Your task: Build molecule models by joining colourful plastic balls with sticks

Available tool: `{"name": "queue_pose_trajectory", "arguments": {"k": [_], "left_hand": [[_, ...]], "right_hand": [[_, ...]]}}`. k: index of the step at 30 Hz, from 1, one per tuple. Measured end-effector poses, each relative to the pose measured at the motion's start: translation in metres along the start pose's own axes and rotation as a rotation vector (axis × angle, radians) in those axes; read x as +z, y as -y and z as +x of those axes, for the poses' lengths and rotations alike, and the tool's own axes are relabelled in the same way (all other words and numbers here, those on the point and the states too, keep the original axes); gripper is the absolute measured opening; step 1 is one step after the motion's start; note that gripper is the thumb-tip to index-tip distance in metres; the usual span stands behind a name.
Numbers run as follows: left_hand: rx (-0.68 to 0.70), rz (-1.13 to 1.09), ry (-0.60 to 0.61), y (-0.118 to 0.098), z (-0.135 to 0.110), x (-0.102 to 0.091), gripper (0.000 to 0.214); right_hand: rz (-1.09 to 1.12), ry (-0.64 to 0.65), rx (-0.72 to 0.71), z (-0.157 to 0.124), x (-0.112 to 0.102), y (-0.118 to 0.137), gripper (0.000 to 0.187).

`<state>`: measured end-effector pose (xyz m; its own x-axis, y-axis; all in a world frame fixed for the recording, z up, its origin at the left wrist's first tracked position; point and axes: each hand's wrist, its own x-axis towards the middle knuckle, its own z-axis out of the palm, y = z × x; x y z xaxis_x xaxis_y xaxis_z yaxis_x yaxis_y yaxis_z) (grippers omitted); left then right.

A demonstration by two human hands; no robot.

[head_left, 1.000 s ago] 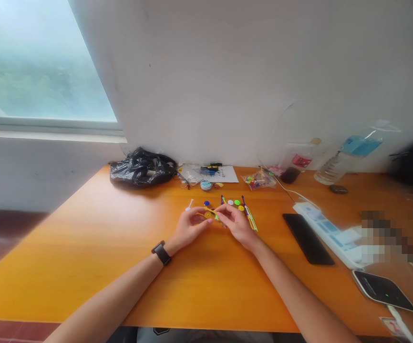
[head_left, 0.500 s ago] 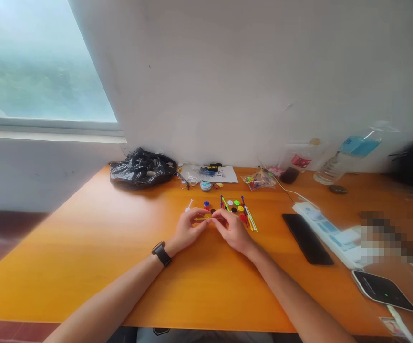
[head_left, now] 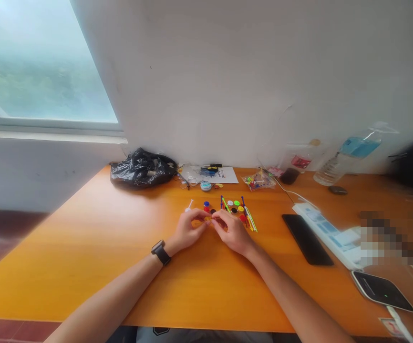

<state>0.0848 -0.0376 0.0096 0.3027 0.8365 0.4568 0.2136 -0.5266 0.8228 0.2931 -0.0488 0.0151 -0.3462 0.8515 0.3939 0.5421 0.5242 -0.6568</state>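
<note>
My left hand and my right hand meet fingertip to fingertip just above the table, both closed in a pinch. A yellow plastic arrow is between them, mostly hidden by the fingers. Behind my hands lie small round discs: a blue one, a green one and a red one among several others. By my right hand several coloured arrows lie side by side, a yellow-green one among them. A white arrow rests beyond my left hand.
At the back stand a black plastic bag, a white paper sheet, a small round tin and a clear bag of coloured parts. To the right are a phone, a power strip, a charging pad and a bottle.
The yellow arrow, which stuck out leftward under my left fingers, has turned and now barely shows between the fingertips. My hands stay in nearly the same place.
</note>
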Motion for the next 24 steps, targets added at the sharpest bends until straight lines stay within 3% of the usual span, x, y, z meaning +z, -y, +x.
{"name": "queue_pose_trajectory", "arguments": {"k": [6,12,14,20,24], "left_hand": [[-0.089,-0.104,0.022,-0.009,0.001,-0.004,0.026],[-0.399,-0.744,0.092,-0.003,0.008,-0.007,0.036],[-0.46,-0.858,0.095,0.0,0.009,-0.008,0.033],[-0.438,-0.699,0.082,-0.007,0.009,-0.011,0.038],[-0.412,-0.566,0.055,-0.011,0.011,-0.015,0.037]], "right_hand": [[0.061,-0.004,-0.008,0.001,0.0,0.003,0.014],[0.288,-0.04,0.055,0.005,-0.002,0.001,0.017],[0.317,-0.05,0.07,0.006,-0.003,0.0,0.018],[0.256,-0.111,0.01,0.008,-0.008,0.003,0.019],[0.366,-0.17,0.103,0.008,-0.008,0.001,0.035]]}}
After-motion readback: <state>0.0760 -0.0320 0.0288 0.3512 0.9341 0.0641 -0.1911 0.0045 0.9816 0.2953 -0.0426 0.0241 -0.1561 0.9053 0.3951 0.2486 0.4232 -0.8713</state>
